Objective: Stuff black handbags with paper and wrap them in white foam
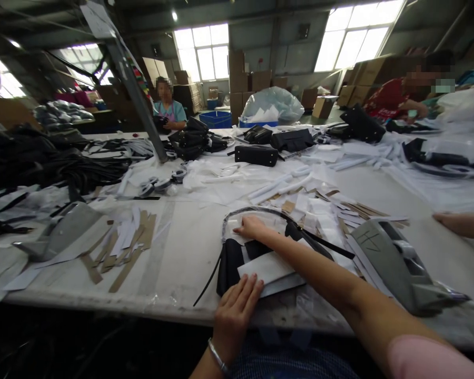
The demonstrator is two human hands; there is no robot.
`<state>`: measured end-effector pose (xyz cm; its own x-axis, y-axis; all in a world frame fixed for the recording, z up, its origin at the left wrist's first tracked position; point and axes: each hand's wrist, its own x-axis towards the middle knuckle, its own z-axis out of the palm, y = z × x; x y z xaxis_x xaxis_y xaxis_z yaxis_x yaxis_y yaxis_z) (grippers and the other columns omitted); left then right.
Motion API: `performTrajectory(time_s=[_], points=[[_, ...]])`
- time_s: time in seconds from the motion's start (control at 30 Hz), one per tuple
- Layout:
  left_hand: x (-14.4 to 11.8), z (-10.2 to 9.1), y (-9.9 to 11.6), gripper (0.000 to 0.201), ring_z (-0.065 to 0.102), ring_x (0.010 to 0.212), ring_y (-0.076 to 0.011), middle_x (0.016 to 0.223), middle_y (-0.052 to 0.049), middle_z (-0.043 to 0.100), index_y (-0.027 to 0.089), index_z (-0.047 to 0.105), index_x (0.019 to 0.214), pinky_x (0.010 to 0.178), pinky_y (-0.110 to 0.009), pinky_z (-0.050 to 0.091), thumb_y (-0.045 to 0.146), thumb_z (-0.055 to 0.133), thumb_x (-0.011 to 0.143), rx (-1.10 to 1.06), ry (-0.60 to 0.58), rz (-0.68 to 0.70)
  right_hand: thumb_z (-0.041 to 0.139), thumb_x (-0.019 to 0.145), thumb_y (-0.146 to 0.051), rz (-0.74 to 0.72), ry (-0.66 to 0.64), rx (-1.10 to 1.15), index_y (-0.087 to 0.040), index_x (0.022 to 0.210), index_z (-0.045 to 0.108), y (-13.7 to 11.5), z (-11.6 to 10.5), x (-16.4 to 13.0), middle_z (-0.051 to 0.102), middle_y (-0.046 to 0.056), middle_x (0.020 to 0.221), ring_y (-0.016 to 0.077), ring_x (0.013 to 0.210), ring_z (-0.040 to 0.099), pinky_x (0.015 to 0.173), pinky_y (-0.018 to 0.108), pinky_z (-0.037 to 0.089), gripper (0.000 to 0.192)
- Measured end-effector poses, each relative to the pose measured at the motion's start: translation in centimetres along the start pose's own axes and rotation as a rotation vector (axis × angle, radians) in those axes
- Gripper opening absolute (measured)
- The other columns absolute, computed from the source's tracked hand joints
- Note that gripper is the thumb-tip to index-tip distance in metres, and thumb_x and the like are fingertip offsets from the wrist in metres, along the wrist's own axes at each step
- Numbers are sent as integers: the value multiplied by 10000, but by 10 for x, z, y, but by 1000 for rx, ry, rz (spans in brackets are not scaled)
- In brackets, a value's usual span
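Note:
A black bag point(229, 263) lies flat near the table's front edge, with white paper sheets point(266, 267) on top of it and a thin black strap point(260, 211) curving around its far side. My left hand point(237, 308), a bracelet at the wrist, rests flat with fingers spread on the bag's near edge and the paper. My right hand point(250, 227) reaches across, palm down, pressing on white paper at the bag's far end. Neither hand grips anything.
A grey tape dispenser point(398, 268) stands right of the bag, another point(63, 234) at left. Cardboard strips point(122, 250), paper scraps and black bags point(256, 154) cover the long white table point(181, 247). Another person's hand point(462, 223) rests at right. Other people sit at the far side.

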<state>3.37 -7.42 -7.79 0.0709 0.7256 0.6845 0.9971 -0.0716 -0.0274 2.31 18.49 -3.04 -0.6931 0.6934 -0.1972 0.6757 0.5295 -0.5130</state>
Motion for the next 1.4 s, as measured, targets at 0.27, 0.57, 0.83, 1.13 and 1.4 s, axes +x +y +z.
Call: performTrajectory(time_s=[0.27, 0.57, 0.83, 1.13, 1.4], points=[[1, 1, 1, 420, 569, 1270, -186, 1417, 10, 557, 204, 530, 1386, 971, -306, 523, 116, 361, 1012, -10, -7, -26, 720, 833, -276, -54, -78, 469, -166, 766, 620, 11, 5, 12, 716, 6, 726, 127, 653, 680, 612, 205, 521, 163], [3, 0, 3, 422, 578, 1258, -183, 1411, 15, 563, 217, 513, 1396, 953, -322, 545, 124, 372, 1010, -12, -25, -56, 736, 827, -234, -167, 36, 1007, -178, 1268, 550, -8, -16, -20, 773, 47, 858, 163, 802, 743, 755, 295, 606, 482], [4, -1, 4, 425, 568, 1270, -183, 1422, 17, 557, 216, 502, 1404, 953, -328, 544, 134, 351, 1016, 0, -56, -61, 816, 743, -402, -353, 77, 1048, -183, 973, 735, -13, -35, -95, 778, 55, 901, 228, 881, 746, 875, 372, 593, 328], [-2, 1, 1, 339, 607, 1221, -203, 1294, -59, 670, 185, 616, 1282, 979, -345, 525, 194, 421, 1006, -86, -23, -73, 652, 915, -186, -658, 193, 608, -243, 1012, 758, 39, 18, -189, 772, 26, 1006, 195, 1011, 716, 992, 355, 557, 155], [-3, 4, 6, 291, 660, 1122, -183, 1221, -105, 700, 144, 600, 1243, 964, -311, 537, 172, 470, 984, -134, -20, -233, 543, 950, -119, -853, 279, 475, -260, 1106, 711, 52, 33, -197, 756, 48, 1085, 202, 1093, 688, 1050, 447, 522, 269]])
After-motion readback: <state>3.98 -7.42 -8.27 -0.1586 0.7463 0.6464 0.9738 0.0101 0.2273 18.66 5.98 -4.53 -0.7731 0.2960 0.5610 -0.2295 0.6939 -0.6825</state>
